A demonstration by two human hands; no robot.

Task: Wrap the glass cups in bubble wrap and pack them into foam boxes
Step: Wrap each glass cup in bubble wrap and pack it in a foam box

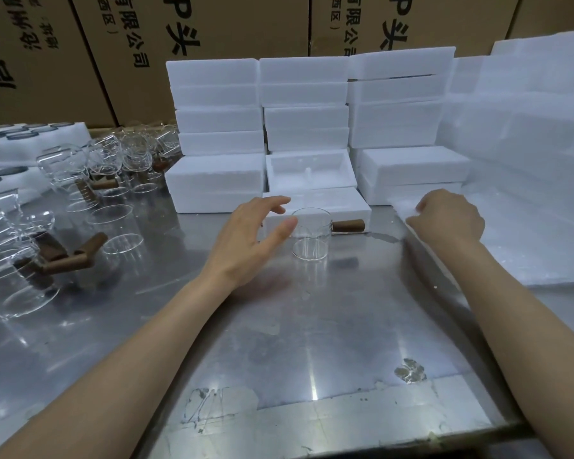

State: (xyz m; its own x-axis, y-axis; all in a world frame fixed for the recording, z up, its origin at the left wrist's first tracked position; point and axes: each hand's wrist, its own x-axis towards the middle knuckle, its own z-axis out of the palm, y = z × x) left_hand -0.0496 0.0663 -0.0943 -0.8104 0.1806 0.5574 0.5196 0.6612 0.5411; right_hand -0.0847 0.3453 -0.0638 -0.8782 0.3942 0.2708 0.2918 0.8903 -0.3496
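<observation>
The glass cup point(310, 234) stood upright on the steel surface point(312, 326), just before a foam box point(315, 210), its brown handle point(349, 225) pointing right. The left hand point(252, 236) hovered beside it, fingers spread, gripping nothing. The right hand point(448, 218) pinched the bubble wrap point(527, 243). The cup looked light, slick and breakable; best circled round its wall, or taken by the handle

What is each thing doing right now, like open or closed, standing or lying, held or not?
Glass cup: upright on the table, unwrapped, not held.
Left hand: open beside the cup, holding nothing.
Right hand: pinching the bubble wrap's edge.
Bubble wrap: lying flat in a pile.
Open foam box: lid off.
Stacked foam boxes: closed.
Other glass cups: unwrapped, several on their sides.
</observation>
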